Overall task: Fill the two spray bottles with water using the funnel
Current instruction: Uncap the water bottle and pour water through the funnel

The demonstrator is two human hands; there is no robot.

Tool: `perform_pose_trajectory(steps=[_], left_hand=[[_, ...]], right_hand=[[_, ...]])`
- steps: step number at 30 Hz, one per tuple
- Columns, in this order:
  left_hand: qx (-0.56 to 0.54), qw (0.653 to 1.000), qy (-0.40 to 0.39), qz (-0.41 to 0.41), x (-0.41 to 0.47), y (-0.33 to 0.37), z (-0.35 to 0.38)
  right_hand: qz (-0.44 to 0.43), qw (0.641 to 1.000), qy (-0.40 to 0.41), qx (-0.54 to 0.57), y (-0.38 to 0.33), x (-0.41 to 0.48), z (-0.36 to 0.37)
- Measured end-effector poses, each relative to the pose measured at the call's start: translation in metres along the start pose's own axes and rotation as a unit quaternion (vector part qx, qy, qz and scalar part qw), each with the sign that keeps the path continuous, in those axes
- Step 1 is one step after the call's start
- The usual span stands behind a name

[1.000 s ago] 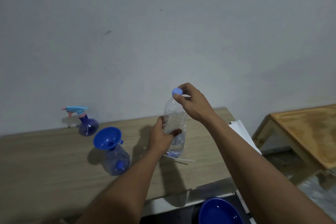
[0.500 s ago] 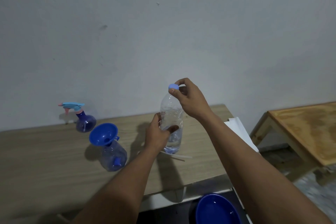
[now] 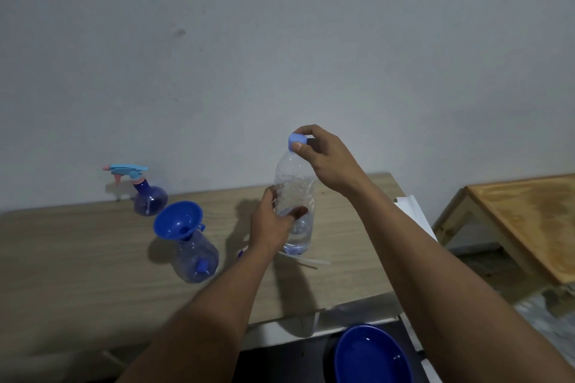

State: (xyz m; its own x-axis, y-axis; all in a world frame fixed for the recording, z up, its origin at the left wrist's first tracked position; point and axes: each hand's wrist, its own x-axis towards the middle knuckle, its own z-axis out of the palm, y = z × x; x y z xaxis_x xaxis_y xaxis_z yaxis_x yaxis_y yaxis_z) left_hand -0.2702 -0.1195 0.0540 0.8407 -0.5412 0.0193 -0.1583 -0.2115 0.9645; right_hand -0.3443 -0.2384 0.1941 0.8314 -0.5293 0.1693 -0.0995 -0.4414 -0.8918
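A: Where is the water sitting relative to the hands?

B: The clear plastic water bottle is standing upright over the pale wooden table, its long axis running straight up. I am not managing to tell whether its base is touching the top. The left hand is wrapping curled fingers round the lower body, and the right hand is pinching the light blue screw cap between thumb and forefinger

A: And which way is the pour lying?

B: Leftward, I am judging. The blue plastic funnel is sitting in the neck of the round clear-blue spray bottle, near the left hand and lower than the cap. The second blue spray bottle with the pale blue and pink trigger head is standing farther back by the wall. The cap is blocking the mouth, so it is needing to come off before the bottle is tipping left, with the left hand being the nearer one
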Motion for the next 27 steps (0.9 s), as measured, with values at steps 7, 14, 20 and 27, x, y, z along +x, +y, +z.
perform_pose_trajectory(steps=[7, 14, 20, 27], left_hand=[[-0.002, 1.0, -0.005, 0.01, -0.002, 0.003, 0.0], [0.001, 1.0, -0.002, 0.0, -0.002, 0.004, 0.001], [0.002, 1.0, -0.004, -0.007, -0.002, 0.003, 0.002], [0.003, 1.0, -0.007, -0.008, -0.002, 0.005, 0.002]], right_hand=[[0.015, 0.999, 0.031, -0.005, -0.003, 0.004, 0.001], [0.007, 1.0, -0.007, 0.0, -0.004, 0.005, -0.005], [0.001, 1.0, 0.0, -0.016, 0.002, 0.004, -0.001], [-0.038, 0.996, 0.038, -0.077, 0.007, 0.006, 0.0]])
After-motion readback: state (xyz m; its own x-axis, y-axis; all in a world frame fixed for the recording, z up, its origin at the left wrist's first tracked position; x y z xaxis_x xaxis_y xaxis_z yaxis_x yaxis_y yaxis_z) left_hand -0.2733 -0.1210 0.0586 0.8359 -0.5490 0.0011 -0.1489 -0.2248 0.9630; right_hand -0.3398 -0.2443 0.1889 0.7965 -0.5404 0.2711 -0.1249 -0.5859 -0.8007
